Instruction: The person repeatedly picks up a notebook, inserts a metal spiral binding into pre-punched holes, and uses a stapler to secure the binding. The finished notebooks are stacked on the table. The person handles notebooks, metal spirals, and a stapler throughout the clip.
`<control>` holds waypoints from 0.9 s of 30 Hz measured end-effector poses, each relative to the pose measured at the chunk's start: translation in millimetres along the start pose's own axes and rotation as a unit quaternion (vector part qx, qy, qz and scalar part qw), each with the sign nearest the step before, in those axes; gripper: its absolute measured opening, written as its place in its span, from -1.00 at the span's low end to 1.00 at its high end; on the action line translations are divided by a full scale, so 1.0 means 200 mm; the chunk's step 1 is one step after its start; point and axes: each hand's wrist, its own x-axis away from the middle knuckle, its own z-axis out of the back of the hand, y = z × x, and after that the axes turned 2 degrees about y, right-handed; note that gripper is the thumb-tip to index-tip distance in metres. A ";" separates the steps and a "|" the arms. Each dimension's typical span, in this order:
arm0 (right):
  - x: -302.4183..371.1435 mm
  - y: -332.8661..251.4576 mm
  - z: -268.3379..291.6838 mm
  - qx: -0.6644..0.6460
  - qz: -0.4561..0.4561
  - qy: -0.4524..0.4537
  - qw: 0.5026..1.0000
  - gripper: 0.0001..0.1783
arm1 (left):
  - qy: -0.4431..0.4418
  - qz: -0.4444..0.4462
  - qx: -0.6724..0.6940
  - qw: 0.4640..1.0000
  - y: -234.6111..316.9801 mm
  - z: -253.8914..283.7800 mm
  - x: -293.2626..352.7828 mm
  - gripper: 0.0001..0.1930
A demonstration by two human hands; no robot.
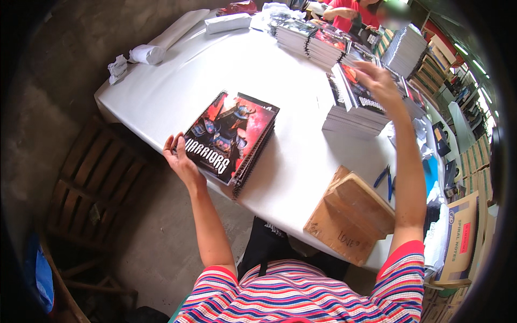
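A short stack of spiral notebooks (218, 132) with red and black illustrated covers lies on the white-covered table, near its front left edge. My left hand (182, 160) is at the lower left corner of this stack, its fingers stretched out and apart. Across the table my right hand (378, 83) reaches over a taller notebook stack (353, 119) on the right. Its fingers are spread above the top notebook (349, 92), with a gap between thumb and fingers. Whether the fingertips touch the cover is hard to make out.
More notebook stacks (325, 46) line the far right, where a person in red (347, 19) works. A wooden block (353, 215) and blue-handled pliers (383, 178) lie at the near right. Paper rolls (146, 54) rest at the far left. Cardboard boxes (458, 237) stand beyond the right edge.
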 end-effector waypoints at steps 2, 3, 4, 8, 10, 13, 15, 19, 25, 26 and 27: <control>-0.04 -0.03 -0.18 -0.157 0.029 -0.137 0.978 -0.39 | -0.007 0.017 0.022 1.000 0.02 -0.01 0.02 -0.69; -0.17 0.09 -0.36 -0.103 0.096 -0.174 0.975 -0.33 | 0.001 0.021 0.033 0.999 0.02 -0.04 0.02 -0.71; -0.27 0.23 -0.59 -0.068 0.027 -0.201 0.977 -0.13 | -0.016 0.051 0.018 0.998 0.02 -0.05 0.02 -0.72; -0.21 0.02 -1.02 -0.133 -0.087 -0.280 0.947 -0.06 | 0.011 0.057 -0.054 0.997 0.02 0.00 -0.02 -0.74; -0.16 -0.06 -1.06 -0.142 -0.090 -0.239 0.956 -0.20 | 0.024 0.001 -0.065 0.998 0.00 -0.01 0.01 -0.80; -0.14 -0.07 -1.02 -0.152 -0.072 -0.238 0.957 -0.25 | 0.018 -0.031 -0.157 0.987 -0.02 0.00 -0.02 -0.82; -0.13 -0.05 -1.02 -0.108 -0.036 -0.225 0.968 -0.27 | -0.014 -0.010 -0.165 0.986 0.00 -0.01 -0.01 -0.79; -0.14 0.00 -1.07 -0.087 -0.024 -0.203 0.975 -0.24 | 0.025 0.003 0.007 1.000 0.01 -0.09 0.03 -0.73; -0.16 -0.01 -0.99 -0.040 -0.009 -0.270 0.962 -0.22 | -0.002 -0.006 -0.100 0.995 -0.02 -0.02 -0.02 -0.71; -0.19 0.00 -0.93 0.046 0.066 -0.217 0.973 -0.21 | 0.017 0.017 -0.102 0.995 -0.01 -0.03 0.00 -0.69; -0.23 -0.03 -0.88 0.130 0.145 -0.164 0.967 -0.20 | 0.025 0.013 -0.052 0.998 -0.07 0.09 -0.08 -0.65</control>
